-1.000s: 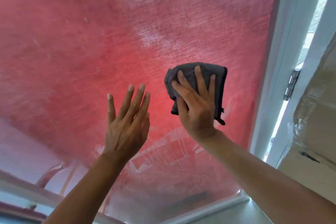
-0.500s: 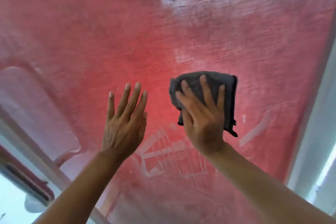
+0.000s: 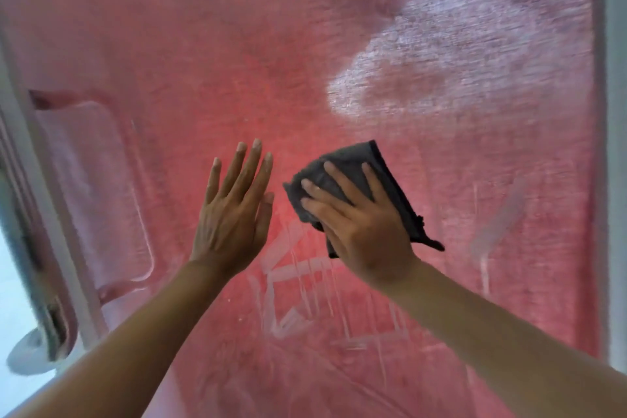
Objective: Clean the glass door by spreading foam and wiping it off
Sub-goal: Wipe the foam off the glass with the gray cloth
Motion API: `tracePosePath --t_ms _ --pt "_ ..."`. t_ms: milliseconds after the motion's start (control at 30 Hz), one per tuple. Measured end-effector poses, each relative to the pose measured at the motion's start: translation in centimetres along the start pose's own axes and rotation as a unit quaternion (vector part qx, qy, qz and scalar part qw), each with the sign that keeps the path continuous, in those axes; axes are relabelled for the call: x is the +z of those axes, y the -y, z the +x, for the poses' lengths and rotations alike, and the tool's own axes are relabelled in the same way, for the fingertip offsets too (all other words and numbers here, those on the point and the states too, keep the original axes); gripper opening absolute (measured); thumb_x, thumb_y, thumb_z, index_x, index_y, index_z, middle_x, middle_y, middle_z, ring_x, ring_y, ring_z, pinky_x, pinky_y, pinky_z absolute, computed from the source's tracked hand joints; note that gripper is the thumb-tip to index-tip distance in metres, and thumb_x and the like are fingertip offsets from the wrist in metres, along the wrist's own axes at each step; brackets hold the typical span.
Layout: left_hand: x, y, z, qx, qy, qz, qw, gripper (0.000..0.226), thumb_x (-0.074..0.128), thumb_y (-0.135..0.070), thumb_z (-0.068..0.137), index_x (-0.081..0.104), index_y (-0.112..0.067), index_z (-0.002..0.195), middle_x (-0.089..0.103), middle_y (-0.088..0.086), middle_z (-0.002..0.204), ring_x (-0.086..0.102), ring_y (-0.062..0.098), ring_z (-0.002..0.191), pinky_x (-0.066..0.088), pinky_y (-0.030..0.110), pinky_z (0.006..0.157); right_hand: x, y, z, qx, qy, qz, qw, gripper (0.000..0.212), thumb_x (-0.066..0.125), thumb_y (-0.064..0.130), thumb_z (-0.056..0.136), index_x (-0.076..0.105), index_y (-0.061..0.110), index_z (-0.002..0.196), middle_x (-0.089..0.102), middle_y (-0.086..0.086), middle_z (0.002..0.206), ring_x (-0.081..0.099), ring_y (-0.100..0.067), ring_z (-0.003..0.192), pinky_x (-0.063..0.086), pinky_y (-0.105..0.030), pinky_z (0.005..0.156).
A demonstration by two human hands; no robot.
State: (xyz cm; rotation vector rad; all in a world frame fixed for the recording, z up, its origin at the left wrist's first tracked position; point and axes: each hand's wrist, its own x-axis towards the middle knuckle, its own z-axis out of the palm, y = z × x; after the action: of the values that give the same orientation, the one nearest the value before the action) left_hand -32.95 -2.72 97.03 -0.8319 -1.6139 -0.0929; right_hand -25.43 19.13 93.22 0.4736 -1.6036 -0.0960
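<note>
We face a glass door [image 3: 203,27] that fills nearly the whole view, its pane backed by a red sheet and hazed with a thin film of smeared foam. A pale frame [image 3: 615,146] runs down the right edge and another frame member [image 3: 40,214] slants along the left. The heaviest foam patch [image 3: 407,71] sits whitish on the upper right of the pane, above and a little to the right of our cloth; thinner white streaks [image 3: 298,285] cross the glass lower down, under our wrists. Our right hand [image 3: 363,224] presses a folded dark grey cloth [image 3: 380,176] flat against the pane, fingers spread straight over it rather than curled round it, the cloth's long axis tilting from upper left to lower right. Our left hand [image 3: 234,210] is held just beside it, its grip apart and carrying nothing, fingers straight and pointing up; whether the palm touches the glass we cannot tell. We judge the wiping to be midway: the right hand, with the cloth, is the nearer to the thick patch, so the coming stroke would go up and to the right.
</note>
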Motion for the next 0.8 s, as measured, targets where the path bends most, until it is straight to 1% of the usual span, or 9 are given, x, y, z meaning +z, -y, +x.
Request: tracePosePath --t_ms 67,167,233,267,367,433,633,700,800 --pt "0.1 0.0 -0.8 0.0 0.002 0.01 1.0 0.054 0.035 -0.022 0.108 0.032 -0.005 0.158 0.024 0.013 0.168 0.017 0.031 0.157 0.017 0.06 0.125 -0.4 -1.3 -0.1 0.0 -0.018 -0.031 0.999 0.024 0.061 0.015 0.102 0.073 0.017 0.123 0.061 0.005 0.144 0.047 -0.027 0.143 0.032 -0.059 0.118" --pt "0.1 0.2 -1.9 -0.006 0.0 0.017 1.0 0.054 0.034 -0.022 0.108 0.03 -0.005 0.159 0.023 0.013 0.168 0.017 0.032 0.157 0.017 0.06 0.125 0.0 -1.4 3.1 0.155 -0.115 -0.015 0.981 0.021 0.061 0.014 0.102 0.075 0.016 0.118 0.065 0.002 0.139 0.048 -0.03 0.142 0.027 -0.062 0.12" --pt "0.0 0.2 -2.2 -0.013 -0.004 0.01 1.0 0.054 0.035 -0.021 0.107 0.03 -0.005 0.159 0.023 0.013 0.168 0.017 0.033 0.157 0.017 0.06 0.125 0.9 0.5 4.4 0.194 -0.14 0.012 0.971 0.021 0.062 0.014 0.101 0.076 0.015 0.116 0.066 0.0 0.137 0.048 -0.032 0.142 0.025 -0.064 0.12" --pt "0.1 0.2 -2.2 -0.015 -0.006 0.004 1.0 0.054 0.035 -0.02 0.107 0.031 -0.005 0.159 0.023 0.013 0.168 0.017 0.033 0.157 0.016 0.06 0.125 1.5 1.5 4.3 0.17 -0.122 0.022 0.978 0.021 0.062 0.014 0.1 0.075 0.015 0.117 0.066 0.0 0.138 0.048 -0.033 0.142 0.025 -0.064 0.12" --pt "0.1 0.6 -2.4 -0.023 -0.022 -0.015 0.999 0.054 0.035 -0.017 0.105 0.035 -0.007 0.158 0.027 0.012 0.167 0.019 0.031 0.156 0.016 0.06 0.125 2.9 3.6 1.8 0.004 -0.028 0.004 1.0 0.025 0.059 0.017 0.101 0.074 0.018 0.121 0.063 0.003 0.142 0.046 -0.028 0.144 0.027 -0.061 0.12" --pt "0.2 0.9 -2.7 -0.022 -0.036 -0.024 0.999 0.052 0.036 -0.017 0.105 0.037 -0.006 0.157 0.029 0.011 0.166 0.02 0.03 0.156 0.017 0.061 0.125 2.8 3.4 1.1 -0.024 -0.015 -0.021 0.999 0.027 0.056 0.018 0.102 0.073 0.018 0.123 0.062 0.004 0.142 0.047 -0.027 0.144 0.03 -0.061 0.119" --pt "-0.1 2.5 -2.3 -0.071 -0.068 -0.033 0.995 0.053 0.035 -0.022 0.107 0.036 -0.007 0.157 0.026 0.01 0.168 0.016 0.028 0.157 0.009 0.059 0.127 4.1 4.5 7.1 0.22 -0.137 -0.006 0.966 0.027 0.055 0.019 0.104 0.072 0.016 0.124 0.063 0.002 0.142 0.042 -0.029 0.147 0.015 -0.057 0.125" --pt "-0.3 3.1 -2.2 -0.096 -0.077 -0.052 0.991 0.053 0.034 -0.022 0.107 0.035 -0.007 0.158 0.025 0.01 0.168 0.015 0.028 0.157 0.007 0.058 0.127 4.8 5.6 6.7 0.183 -0.116 -0.011 0.976 0.027 0.055 0.018 0.104 0.072 0.016 0.125 0.062 0.002 0.142 0.042 -0.03 0.147 0.017 -0.06 0.124" --pt "-0.1 3.8 -2.9 -0.086 -0.083 -0.064 0.991 0.052 0.036 -0.02 0.107 0.036 -0.006 0.157 0.026 0.01 0.167 0.017 0.028 0.157 0.009 0.058 0.127 4.7 6.6 3.4 0.004 -0.02 -0.036 0.999 0.027 0.058 0.016 0.103 0.072 0.016 0.126 0.061 0.004 0.144 0.043 -0.027 0.146 0.026 -0.063 0.12"
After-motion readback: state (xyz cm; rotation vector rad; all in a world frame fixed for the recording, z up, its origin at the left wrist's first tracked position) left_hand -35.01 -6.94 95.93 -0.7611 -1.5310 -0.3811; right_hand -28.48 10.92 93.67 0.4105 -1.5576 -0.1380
